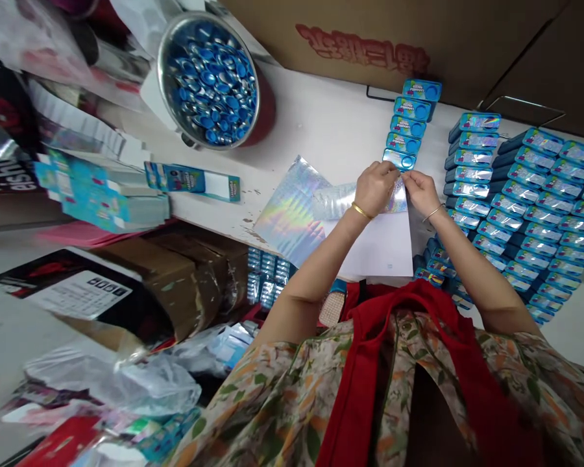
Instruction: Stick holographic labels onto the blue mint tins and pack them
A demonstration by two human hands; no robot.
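Note:
My left hand (374,188), with a gold bracelet, is closed with its fingertips pinched over the upper part of a shiny holographic sticker sheet (339,200). Close beside it, my right hand (421,191) pinches at the sheet's upper right edge; what lies between the fingertips is too small to make out. Both sets of fingertips meet just below the nearest blue box (394,159) of a short column of small printed boxes. White backing paper (377,250) lies under my wrists. Another holographic sheet (292,211) rests to the left, partly overlapped.
Rows of blue boxes (530,194) fill the right side. A metal pot (163,84) full of small blue-and-silver caps (219,84) stands at upper left. Flat printed cartons (111,194) are stacked left. A large cardboard box (360,26) borders the back; a carton (175,272) stands below left.

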